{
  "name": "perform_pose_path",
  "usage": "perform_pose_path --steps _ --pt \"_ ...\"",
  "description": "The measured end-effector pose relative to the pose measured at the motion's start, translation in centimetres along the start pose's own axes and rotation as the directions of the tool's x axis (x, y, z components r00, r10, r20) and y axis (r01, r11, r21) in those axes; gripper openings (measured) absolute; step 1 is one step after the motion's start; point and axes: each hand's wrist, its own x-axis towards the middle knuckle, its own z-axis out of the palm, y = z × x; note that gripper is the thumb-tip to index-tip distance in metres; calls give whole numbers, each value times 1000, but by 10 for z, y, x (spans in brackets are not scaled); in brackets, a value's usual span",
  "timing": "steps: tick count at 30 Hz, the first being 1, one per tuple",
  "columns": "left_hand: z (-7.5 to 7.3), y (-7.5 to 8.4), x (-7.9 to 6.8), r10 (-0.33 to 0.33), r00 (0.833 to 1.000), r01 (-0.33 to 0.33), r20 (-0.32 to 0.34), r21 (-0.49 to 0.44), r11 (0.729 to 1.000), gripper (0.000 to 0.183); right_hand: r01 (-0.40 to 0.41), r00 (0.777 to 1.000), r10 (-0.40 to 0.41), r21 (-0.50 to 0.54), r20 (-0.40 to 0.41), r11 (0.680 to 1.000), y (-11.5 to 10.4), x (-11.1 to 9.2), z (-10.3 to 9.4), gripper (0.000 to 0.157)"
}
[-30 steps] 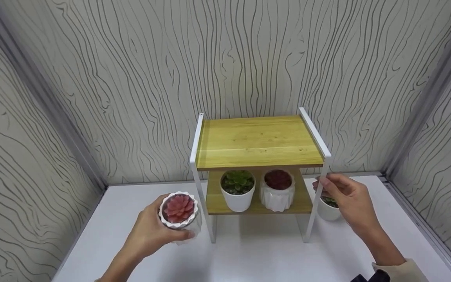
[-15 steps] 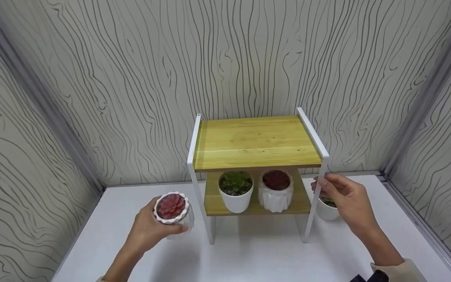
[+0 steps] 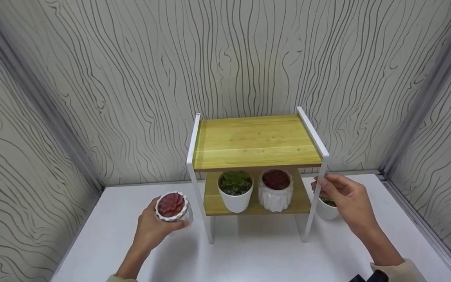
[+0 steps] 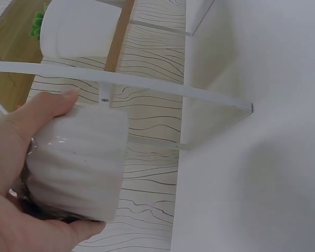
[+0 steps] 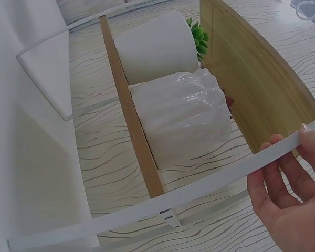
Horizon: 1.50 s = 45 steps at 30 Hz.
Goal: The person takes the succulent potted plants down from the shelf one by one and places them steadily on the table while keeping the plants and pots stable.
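Observation:
My left hand [image 3: 149, 227] grips a white fluted pot [image 4: 76, 163] with a red succulent [image 3: 171, 205], raised above the white table to the left of a two-tier shelf [image 3: 257, 141]. Thumb and fingers wrap around the pot near its rim. My right hand [image 3: 349, 205] pinches the shelf's white front right upright [image 5: 215, 184] between thumb and fingers, just below the top board. On the lower board stand a smooth white pot with a green succulent [image 3: 236, 196] and a fluted white pot with a dark red succulent [image 3: 276, 196].
Another white pot with a green plant [image 3: 328, 209] stands on the table [image 3: 257, 262] to the right of the shelf, partly hidden by my right hand. Wood-grain patterned panels [image 3: 139, 90] enclose the back and sides.
My left hand has shifted slightly left with the potted red succulent, and the pot looks a little smaller in the head view. My right hand keeps its hold on the upright.

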Motion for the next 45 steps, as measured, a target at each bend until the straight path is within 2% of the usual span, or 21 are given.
perform_pose_path --steps 8,19,30,38,45 --pt "17 -9 7 -24 999 24 -45 -3 1000 104 4 1000 -4 -16 7 1000 2 -1 -1 31" --pt "42 -18 19 -48 995 46 -84 -25 999 101 -43 999 43 2 -3 999 2 -4 0 30" --pt "60 -25 32 -10 991 2 -133 -64 998 102 -34 999 34 7 -12 999 0 -2 0 30" --pt "71 -34 43 -23 988 12 -152 -74 997 100 -24 1000 24 -2 -4 1000 1 -2 0 30" --pt "77 -44 51 -34 985 27 -169 -42 999 100 -15 1000 15 14 -10 1000 1 -1 0 28"
